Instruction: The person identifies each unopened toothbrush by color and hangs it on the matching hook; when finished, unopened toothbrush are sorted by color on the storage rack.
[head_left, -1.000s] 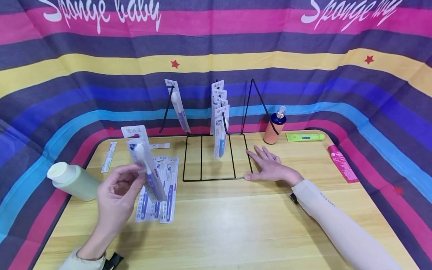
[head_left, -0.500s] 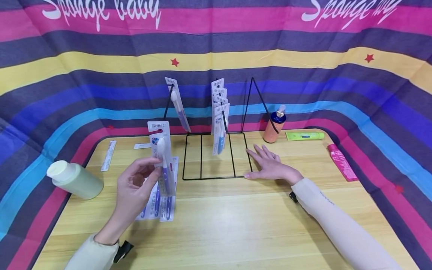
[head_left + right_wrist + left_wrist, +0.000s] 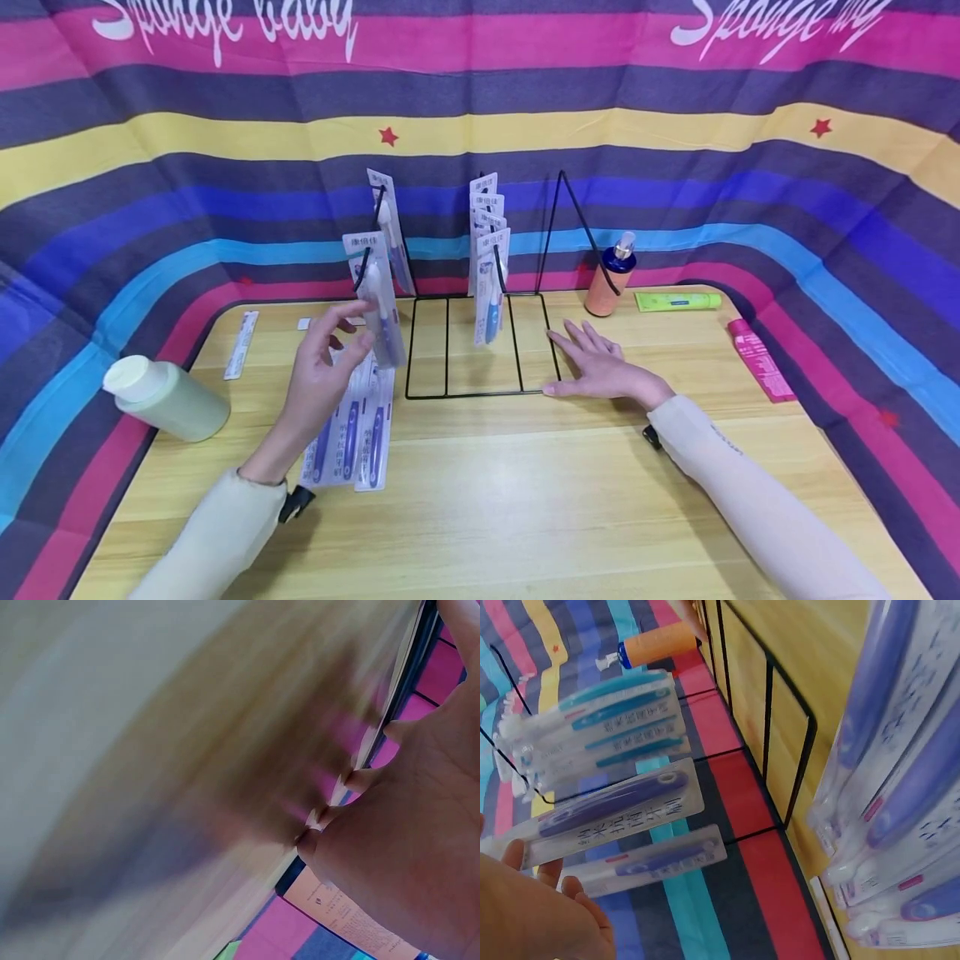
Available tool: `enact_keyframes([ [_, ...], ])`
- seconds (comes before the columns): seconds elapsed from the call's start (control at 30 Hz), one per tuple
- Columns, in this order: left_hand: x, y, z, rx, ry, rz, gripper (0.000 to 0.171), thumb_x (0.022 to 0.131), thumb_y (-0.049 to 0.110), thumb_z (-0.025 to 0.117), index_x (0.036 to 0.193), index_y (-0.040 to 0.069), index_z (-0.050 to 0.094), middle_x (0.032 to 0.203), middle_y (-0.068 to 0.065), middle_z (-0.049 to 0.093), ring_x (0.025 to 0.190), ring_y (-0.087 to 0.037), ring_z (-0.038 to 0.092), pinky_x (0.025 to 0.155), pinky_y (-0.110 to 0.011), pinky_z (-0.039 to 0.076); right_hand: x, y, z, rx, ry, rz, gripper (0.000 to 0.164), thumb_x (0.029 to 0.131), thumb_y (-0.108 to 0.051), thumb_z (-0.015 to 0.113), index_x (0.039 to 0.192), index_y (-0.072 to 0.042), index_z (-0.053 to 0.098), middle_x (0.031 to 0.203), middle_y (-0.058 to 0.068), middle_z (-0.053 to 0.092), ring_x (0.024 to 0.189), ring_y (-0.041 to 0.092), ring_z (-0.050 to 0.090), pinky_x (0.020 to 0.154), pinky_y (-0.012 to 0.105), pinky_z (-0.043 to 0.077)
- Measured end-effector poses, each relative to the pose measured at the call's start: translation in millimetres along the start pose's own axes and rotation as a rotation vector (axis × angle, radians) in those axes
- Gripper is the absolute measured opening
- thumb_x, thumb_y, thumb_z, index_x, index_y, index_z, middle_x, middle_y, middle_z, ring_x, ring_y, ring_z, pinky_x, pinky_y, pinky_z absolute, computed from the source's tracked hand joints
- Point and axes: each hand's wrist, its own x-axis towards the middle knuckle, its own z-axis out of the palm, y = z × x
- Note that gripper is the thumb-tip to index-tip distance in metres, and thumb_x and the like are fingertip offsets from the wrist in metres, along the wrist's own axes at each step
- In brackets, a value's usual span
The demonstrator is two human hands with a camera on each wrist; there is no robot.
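Note:
A packaged purple toothbrush [image 3: 383, 312] hangs on the left arm of the black wire rack [image 3: 480, 397], in front of another packaged toothbrush [image 3: 393, 225]. Beside the nearer pack is my left hand [image 3: 324, 367], thumb and index finger parted; in the left wrist view its fingertips lie close against that pack [image 3: 615, 806]. Several packaged toothbrushes [image 3: 492, 308] hang on the middle arm. My right hand [image 3: 600, 375] rests with spread fingers at the right side of the rack's base. More packaged purple toothbrushes [image 3: 349, 446] lie on the table below my left hand.
An orange pump bottle [image 3: 604, 287] stands behind the rack's bare right arm. A green tube [image 3: 677, 302] and a pink tube [image 3: 761, 360] lie at the right. At the left are a pale bottle [image 3: 168, 400] on its side and a thin white packet [image 3: 242, 344].
My left hand has carried the packaged toothbrush right and away from me onto the rack's left arm, and its fingers have parted. My right hand stays put.

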Motion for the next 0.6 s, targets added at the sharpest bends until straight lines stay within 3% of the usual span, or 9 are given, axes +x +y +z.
enact_keyframes([
  [0.23,35.6,-17.5,1.5,-0.011,-0.009,-0.09,0.032,0.112,0.01,0.059,0.142,0.003,0.065,0.141,-0.006,0.064,0.112,-0.021,0.051,0.088,-0.033,0.037,-1,0,0,0.001,-0.009,-0.001,0.109,0.096,-0.071,0.07,0.177,-0.018,0.018,0.182,0.016,-0.002,0.164,0.045,-0.011,0.121,0.078,0.002],
  [0.43,60.8,-34.1,3.5,-0.037,0.03,-0.091,0.031,0.11,0.008,0.06,0.14,0.003,0.067,0.131,-0.012,0.067,0.1,-0.017,0.054,0.082,-0.028,0.042,-1,-1,0,0.002,-0.008,0.003,0.11,0.096,-0.072,0.07,0.177,-0.019,0.018,0.182,0.016,-0.002,0.164,0.046,-0.011,0.121,0.078,0.002],
  [0.6,73.0,-44.3,5.1,-0.049,0.043,-0.081,0.03,0.109,0.007,0.062,0.139,0.002,0.068,0.121,-0.013,0.065,0.093,-0.02,0.053,0.077,-0.027,0.042,-2,0,-1,0.008,-0.005,0.005,0.109,0.096,-0.071,0.07,0.177,-0.019,0.018,0.182,0.016,-0.002,0.164,0.046,-0.011,0.121,0.078,0.002],
])
